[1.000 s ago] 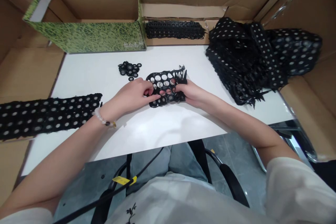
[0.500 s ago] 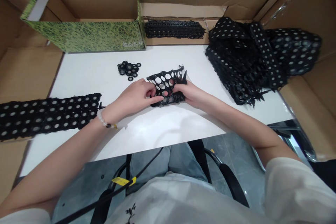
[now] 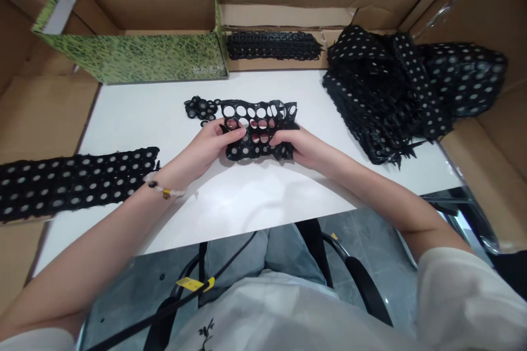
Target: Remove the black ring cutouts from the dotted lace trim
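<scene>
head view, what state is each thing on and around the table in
left hand, gripping the strip
right hand, gripping the strip
black perforated strip, bunched between both hands
loose black rings, piled on the table
long perforated strip, lying flat, running off the table's left edge
perforated strip heap, folded up at right
green patterned box, open-topped, upright

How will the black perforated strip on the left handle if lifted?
The black perforated strip will probably sag: the similar piece between the left hand and right hand bends easily. Its holes suggest lightness, and its jagged edges may snag.
</scene>
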Demonstrator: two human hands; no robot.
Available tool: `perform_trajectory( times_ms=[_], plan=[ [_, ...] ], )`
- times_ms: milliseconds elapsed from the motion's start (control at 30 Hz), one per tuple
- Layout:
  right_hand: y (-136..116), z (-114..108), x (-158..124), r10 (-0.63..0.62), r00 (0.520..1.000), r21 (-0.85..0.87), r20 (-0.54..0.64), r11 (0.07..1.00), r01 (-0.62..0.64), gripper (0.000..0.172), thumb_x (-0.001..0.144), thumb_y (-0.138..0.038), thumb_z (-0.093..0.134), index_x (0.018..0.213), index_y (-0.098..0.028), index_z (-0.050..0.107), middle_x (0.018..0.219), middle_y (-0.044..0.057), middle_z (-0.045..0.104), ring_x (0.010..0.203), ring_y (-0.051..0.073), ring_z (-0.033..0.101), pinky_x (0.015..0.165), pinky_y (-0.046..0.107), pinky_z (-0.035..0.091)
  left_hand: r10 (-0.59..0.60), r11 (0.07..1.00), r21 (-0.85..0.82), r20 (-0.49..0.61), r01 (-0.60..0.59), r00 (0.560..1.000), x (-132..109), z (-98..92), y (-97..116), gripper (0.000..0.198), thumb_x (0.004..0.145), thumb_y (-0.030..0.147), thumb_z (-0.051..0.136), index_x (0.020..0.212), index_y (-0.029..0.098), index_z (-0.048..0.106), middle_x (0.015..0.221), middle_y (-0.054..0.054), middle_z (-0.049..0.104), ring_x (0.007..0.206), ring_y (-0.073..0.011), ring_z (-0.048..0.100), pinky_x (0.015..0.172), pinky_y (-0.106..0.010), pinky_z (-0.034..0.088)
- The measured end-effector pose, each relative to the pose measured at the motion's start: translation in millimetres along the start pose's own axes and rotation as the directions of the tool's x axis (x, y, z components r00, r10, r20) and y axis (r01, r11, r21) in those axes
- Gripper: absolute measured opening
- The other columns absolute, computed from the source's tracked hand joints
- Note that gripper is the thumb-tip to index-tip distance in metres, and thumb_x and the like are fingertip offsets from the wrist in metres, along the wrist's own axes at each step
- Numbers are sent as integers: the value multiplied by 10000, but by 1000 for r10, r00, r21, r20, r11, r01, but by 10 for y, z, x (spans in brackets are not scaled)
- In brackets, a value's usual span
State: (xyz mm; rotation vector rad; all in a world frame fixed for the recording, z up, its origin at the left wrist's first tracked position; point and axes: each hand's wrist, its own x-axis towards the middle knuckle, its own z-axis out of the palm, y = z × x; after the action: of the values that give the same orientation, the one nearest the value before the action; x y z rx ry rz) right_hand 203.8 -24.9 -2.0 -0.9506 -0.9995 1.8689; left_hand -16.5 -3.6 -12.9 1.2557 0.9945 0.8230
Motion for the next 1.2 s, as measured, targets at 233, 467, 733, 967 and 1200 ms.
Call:
perform_trajectory(
  times_ms=[233, 467, 733, 967, 1200],
  plan=[
    [47, -33, 11, 50, 999, -22, 12, 999, -50, 327, 666, -206, 786, 977, -209, 685, 878, 31, 739, 937, 219, 720, 911, 350, 599, 42, 992, 124, -62, -34, 997, -63, 50, 29, 443, 736, 545, 907, 771, 187, 647, 748, -26, 662, 714, -190, 622, 664, -307, 495],
    [-2, 73, -108, 17, 999, -69, -28, 997, -19, 356, 631, -215, 905, 881, -209, 651, 949, 39, 743, 946, 218, 708, 962, 379, 590, 321, 824, 525, -119, -215, 940, -95, 9, 10, 424, 922, 596, 708, 1112, 237, 586, 1066, -81, 662, 971, -261, 650, 840, -396, 530],
    [14, 41, -62, -53, 996, -82, -74, 996, 47, 390, 621, -280, 940, 872, -200, 651, 922, 20, 724, 922, 202, 685, 915, 354, 577, 435, 269, 862, 289, -430, 853, -164, -4, 136, 381, 996, 513, 564, 743, 228, 557, 696, -56, 611, 840, -289, 588, 903, -496, 445],
    [97, -30, -14, -62, 998, -170, 4, 983, 62, 373, 635, -290, 952, 805, -200, 633, 789, -38, 645, 786, 139, 622, 803, 300, 524, 271, 417, 799, 346, -433, 898, -151, 80, 102, 450, 989, 573, 510, 692, 235, 491, 694, -67, 622, 746, -248, 576, 703, -367, 431],
    [135, -50, 5, -126, 992, -235, 0, 964, 123, 378, 645, -337, 950, 839, -207, 653, 825, -17, 666, 800, 160, 622, 800, 311, 535, 344, 243, 876, 323, -416, 882, -179, 51, 136, 366, 948, 469, 522, 672, 230, 542, 663, -84, 637, 771, -273, 584, 708, -399, 440]
  ],
)
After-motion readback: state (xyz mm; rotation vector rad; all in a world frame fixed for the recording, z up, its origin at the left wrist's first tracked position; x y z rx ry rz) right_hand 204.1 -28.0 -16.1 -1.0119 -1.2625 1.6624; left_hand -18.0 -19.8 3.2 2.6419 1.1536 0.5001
